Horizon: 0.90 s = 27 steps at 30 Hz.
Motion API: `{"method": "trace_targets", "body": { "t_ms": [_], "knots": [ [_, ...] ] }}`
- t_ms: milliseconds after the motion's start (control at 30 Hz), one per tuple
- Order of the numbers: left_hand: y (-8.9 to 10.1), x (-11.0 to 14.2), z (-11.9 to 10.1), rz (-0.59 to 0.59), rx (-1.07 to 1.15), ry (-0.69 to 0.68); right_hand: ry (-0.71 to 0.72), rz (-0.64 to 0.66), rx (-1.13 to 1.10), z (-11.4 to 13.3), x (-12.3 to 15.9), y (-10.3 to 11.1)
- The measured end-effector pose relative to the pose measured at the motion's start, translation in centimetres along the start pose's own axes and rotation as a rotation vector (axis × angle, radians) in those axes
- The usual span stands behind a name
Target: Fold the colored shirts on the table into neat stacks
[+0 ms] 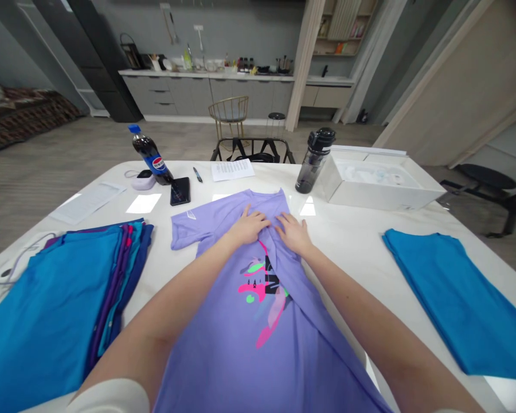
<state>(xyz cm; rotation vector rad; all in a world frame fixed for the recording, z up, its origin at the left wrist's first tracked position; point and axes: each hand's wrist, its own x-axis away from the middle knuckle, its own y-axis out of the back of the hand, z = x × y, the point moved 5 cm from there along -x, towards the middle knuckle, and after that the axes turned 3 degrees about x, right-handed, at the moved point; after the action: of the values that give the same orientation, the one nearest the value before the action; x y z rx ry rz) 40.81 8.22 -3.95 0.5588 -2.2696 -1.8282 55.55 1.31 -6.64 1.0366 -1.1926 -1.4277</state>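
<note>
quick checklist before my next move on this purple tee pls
1. Both hands on the lavender short-sleeved T-shirt: ok, the left hand and right hand lie flat near the collar.
2. Shirt smooth: not ok, a diagonal overlap of fabric crosses the pink-and-black print.
3. Sleeve on the left of the view flat on the white table: ok.
4. Folded bright blue garment apart from the shirt: ok.
5. Black rectangular smartphone off the shirt: ok.
6. Bottom hem straight: cannot tell, it is out of view.
</note>
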Motion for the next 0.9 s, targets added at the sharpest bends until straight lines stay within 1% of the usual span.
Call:
{"method": "trace_targets", "body": {
  "t_ms": [67, 133, 267, 367, 433, 467, 533, 567, 633, 700, 767, 833, 900],
  "knots": [
    [0.6, 0.5, -0.2, 0.007, -0.044, -0.012, -0.010, 0.042, 0.026, -0.2, 1.1, -0.5],
    [1.3, 1.7, -0.4, 0.026, -0.053, -0.025, -0.023, 0.051, 0.039, -0.4, 1.5, -0.9],
    [2.2, 5.6, -0.2, 0.059, -0.078, 0.000, -0.037, 0.057, 0.023, -0.5, 1.1, -1.1],
    [2.4, 8.8, 0.2, 0.062, -0.173, 0.084, -0.033, 0.097, -0.027, -0.5, 0.9, -0.8],
    [2.8, 10.7, 0.4, 0.003, -0.246, 0.179, -0.043, 0.081, -0.085, -0.7, 1.4, -0.1],
    [3.0, 11.5, 0.2, -0.044, -0.275, 0.234, -0.042, 0.039, -0.116, -0.8, 2.0, 0.5],
    [3.4, 12.5, -0.5, -0.134, -0.307, 0.312, -0.009, -0.075, -0.167, -0.8, 4.0, 1.9],
    [3.4, 12.8, -1.2, -0.160, -0.308, 0.318, 0.020, -0.124, -0.182, -0.7, 5.3, 2.5],
    [3.0, 12.6, -3.0, -0.167, -0.287, 0.265, 0.070, -0.160, -0.201, -0.4, 8.5, 3.4],
    [2.3, 11.9, -5.2, -0.144, -0.240, 0.170, 0.070, -0.121, -0.219, -0.3, 12.0, 3.6],
    [1.6, 11.0, -7.5, -0.124, -0.190, 0.071, 0.044, -0.049, -0.236, -0.1, 15.5, 3.4],
    [0.7, 10.1, -10.1, -0.089, -0.158, -0.050, 0.010, 0.017, -0.233, -0.1, 18.7, 3.2],
    [-0.2, 9.4, -12.6, -0.044, -0.145, -0.173, -0.025, 0.058, -0.200, -0.2, 21.6, 3.0]
  ]
}}
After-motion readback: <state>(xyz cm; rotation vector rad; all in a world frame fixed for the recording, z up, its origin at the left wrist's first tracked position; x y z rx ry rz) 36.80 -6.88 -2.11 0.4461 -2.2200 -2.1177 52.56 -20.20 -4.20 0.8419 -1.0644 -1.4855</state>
